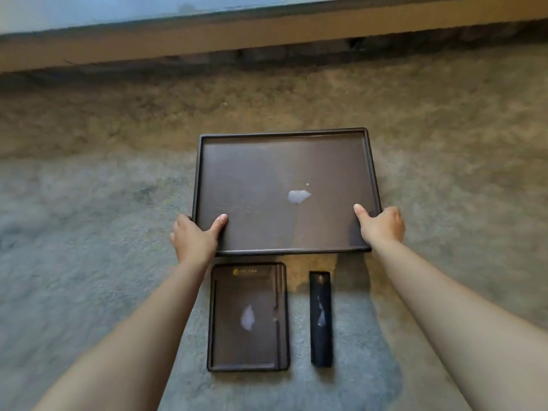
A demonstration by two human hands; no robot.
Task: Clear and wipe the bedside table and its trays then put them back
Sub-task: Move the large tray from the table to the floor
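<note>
A large dark brown tray (258,173) lies flat on the carpet, bare inside apart from a pale glare spot. My left hand (194,237) grips its near left corner, thumb on the inner floor. My right hand (381,225) grips the near right corner the same way. Nearer to me lies a smaller dark tray (247,351) with a gold mark at its top edge. Right of that rests a narrow black rectangular holder (321,348).
Everything sits on a mottled grey and tan carpet (89,232). A wooden ledge or base (267,34) runs across the far side, with a pale surface above it.
</note>
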